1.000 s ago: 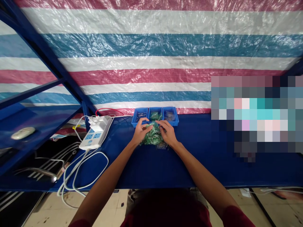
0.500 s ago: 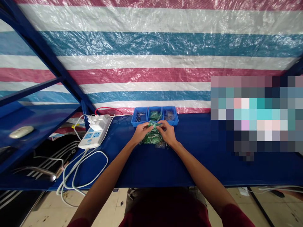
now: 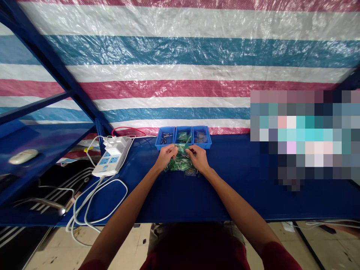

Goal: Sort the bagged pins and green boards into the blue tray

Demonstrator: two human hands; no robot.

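left hand point(image 3: 167, 155) and right hand point(image 3: 199, 157) pinch a green packet point(image 3: 182, 147) near blue bins point(image 3: 192, 136), power strip point(image 3: 111, 159) off left.

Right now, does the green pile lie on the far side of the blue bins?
No, the green pile lies on the near side of the blue bins, by the left hand and the right hand.

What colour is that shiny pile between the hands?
The pile is mostly green, as the head view shows.
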